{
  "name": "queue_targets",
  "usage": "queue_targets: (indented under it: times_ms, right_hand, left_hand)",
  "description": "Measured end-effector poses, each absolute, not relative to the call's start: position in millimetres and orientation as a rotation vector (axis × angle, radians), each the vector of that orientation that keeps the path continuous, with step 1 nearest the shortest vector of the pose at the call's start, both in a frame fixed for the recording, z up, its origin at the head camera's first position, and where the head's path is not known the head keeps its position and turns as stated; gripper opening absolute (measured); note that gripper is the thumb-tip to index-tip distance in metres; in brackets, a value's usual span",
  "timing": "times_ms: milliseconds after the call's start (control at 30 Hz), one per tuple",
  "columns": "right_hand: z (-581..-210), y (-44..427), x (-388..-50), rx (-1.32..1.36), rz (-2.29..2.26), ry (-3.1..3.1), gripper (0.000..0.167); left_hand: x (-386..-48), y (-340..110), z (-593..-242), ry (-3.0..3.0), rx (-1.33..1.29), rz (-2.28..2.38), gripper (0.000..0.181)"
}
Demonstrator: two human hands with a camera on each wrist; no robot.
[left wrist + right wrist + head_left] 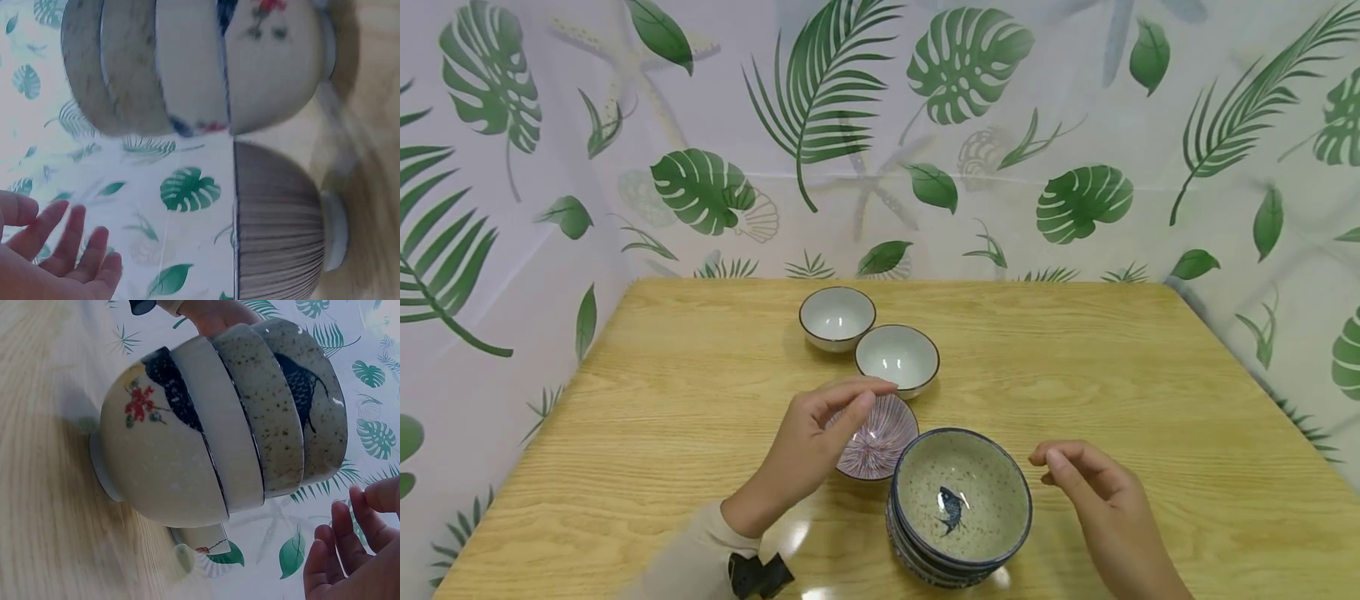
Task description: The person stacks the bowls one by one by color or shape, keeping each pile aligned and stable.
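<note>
Several bowls are stacked near the front of the table, topped by a speckled bowl point(966, 492) with a blue fish inside. In the right wrist view the lowest bowl point(156, 469) of the stack is cream with a red flower. Left of the stack sits a purple-striped bowl point(887, 437), partly hidden by my left hand point(808, 442), which hovers over its left side with loosely bent fingers and nothing held. My right hand point(1108, 504) is in the air just right of the stack, apart from it, fingers relaxed. The left wrist view shows the striped bowl's ribbed outside point(278, 219).
Two white bowls with dark rims stand behind the striped one: a nearer bowl point(898, 358) and a farther bowl point(837, 315) to its left. All are on a wooden table point(1112, 367). A leaf-patterned curtain point(865, 167) hangs along the back and sides.
</note>
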State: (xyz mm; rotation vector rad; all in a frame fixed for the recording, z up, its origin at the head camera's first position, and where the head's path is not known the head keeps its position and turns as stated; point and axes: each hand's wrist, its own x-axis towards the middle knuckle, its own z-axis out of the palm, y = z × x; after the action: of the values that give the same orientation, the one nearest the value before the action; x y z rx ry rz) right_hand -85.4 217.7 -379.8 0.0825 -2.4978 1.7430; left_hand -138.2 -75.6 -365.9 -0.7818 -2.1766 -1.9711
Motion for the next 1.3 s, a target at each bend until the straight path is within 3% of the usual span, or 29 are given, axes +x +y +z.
queue_targets:
  times_ms: [567,867,1300]
  right_hand:
    - [-369.1,221.9,-117.6,0.368,1.814,-2.401,0.04]
    - [-377.1,224.6,-149.4,0.445,1.867,-2.375,0.041]
    - [-383.5,214.3,-203.4,0.456,2.199,-2.632,0.061]
  left_hand:
    - [-175.5,-86.9,-363.1,-2.15,-0.303,-2.355,0.046]
    - [-184.9,-81.3,-372.2,-2.183,-0.218,-2.462,0.051]
    - [-187.4,-78.7,-378.7,-2.165,-0.262,-2.549,0.053]
